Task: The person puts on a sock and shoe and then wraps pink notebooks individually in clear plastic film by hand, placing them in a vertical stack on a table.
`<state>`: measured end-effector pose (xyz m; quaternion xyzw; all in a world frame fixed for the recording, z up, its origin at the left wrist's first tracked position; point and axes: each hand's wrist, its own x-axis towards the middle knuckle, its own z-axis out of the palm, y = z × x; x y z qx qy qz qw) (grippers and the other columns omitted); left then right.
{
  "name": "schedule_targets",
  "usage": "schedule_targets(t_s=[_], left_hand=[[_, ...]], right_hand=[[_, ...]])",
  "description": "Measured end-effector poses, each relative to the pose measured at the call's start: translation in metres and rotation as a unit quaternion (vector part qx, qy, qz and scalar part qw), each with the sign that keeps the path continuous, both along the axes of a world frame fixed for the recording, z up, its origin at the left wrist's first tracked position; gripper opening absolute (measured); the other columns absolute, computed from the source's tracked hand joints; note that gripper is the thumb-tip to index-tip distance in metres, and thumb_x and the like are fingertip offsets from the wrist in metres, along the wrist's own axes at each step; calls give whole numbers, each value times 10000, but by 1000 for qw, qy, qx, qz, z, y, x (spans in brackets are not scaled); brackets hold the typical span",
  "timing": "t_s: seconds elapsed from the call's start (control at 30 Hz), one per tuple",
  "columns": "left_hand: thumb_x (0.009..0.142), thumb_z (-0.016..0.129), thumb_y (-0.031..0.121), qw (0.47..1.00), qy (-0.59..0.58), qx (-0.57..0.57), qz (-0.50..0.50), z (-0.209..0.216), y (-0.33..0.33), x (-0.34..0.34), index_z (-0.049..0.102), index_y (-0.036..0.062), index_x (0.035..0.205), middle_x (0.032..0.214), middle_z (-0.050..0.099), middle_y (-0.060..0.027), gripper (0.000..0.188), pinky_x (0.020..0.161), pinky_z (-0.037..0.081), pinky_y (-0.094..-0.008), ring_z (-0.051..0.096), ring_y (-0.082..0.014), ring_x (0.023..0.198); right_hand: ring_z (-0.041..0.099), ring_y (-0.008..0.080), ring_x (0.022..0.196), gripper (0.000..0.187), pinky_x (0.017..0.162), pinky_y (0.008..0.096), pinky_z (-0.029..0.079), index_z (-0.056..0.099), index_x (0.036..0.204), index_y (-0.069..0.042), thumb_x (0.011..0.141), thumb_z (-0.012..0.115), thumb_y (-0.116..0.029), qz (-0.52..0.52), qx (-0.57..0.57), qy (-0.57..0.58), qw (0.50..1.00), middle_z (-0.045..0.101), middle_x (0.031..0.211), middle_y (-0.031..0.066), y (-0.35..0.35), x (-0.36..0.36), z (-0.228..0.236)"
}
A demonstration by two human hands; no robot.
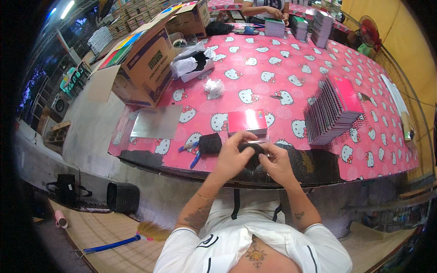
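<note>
Near the table's front edge, my left hand (pixel 236 157) and my right hand (pixel 276 163) are closed on a small black soft item (pixel 251 159), whose exact kind I cannot make out. Fingers of both hands cover much of it. Just beyond them lies a short stack of pink-covered spiral notebooks (pixel 247 122). Beside my left hand sits a black cup-like holder (pixel 210 144), with blue pens (pixel 190 146) by it. Farther right stands a tall stack of spiral notebooks (pixel 331 111) with pink covers.
A large cardboard box (pixel 143 63) stands at the table's left, near a white box with black contents (pixel 193 63). A clear sheet (pixel 156 122) lies in front. Across the table, another person's hands (pixel 275 13) are by notebook stacks (pixel 275 28). A broom (pixel 114 243) lies lower left.
</note>
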<state>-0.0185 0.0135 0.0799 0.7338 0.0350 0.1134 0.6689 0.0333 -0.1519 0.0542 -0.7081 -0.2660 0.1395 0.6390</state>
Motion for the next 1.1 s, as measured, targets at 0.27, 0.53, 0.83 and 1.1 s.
schedule_targets(t_s=[0.27, 0.53, 0.83, 1.1], left_hand=[[833, 534, -34, 950, 130, -277, -63, 9, 65, -23, 582, 50, 1024, 785, 605, -20, 214, 399, 412, -175, 532, -75, 478], [880, 500, 1, 948, 127, -287, 48, 3, 88, -58, 571, 64, 1081, 778, 638, -37, 222, 359, 423, -197, 542, -85, 420], [835, 667, 7, 983, -40, 97, 149, 11, 28, -101, 481, 46, 1321, 1347, 521, -97, 522, 1014, 450, -365, 552, -215, 1200], [713, 729, -61, 917, -105, 170, 344, -17, -5, -137, 600, 39, 1176, 1063, 679, -121, 491, 824, 535, -325, 677, -220, 932]], right_hand=[[658, 131, 678, 362, 615, 278, 556, 628, 1004, -1, 969, 598, -359, 89, 236, 356, 900, 687, 878, 74, 5, 9, 16], [704, 224, 842, 583, 618, 327, 581, 571, 1195, -19, 966, 482, -548, 271, 385, 555, 686, 690, 1029, 149, 20, 24, -19], [684, 205, 811, 385, 659, 319, 583, 549, 1200, 54, 991, 564, -269, 297, 196, 418, 836, 669, 1038, 146, 45, 7, 8], [609, 67, 682, 333, 528, 228, 466, 698, 984, -20, 930, 663, -347, 306, 59, 182, 933, 676, 807, -7, 73, -5, 6]])
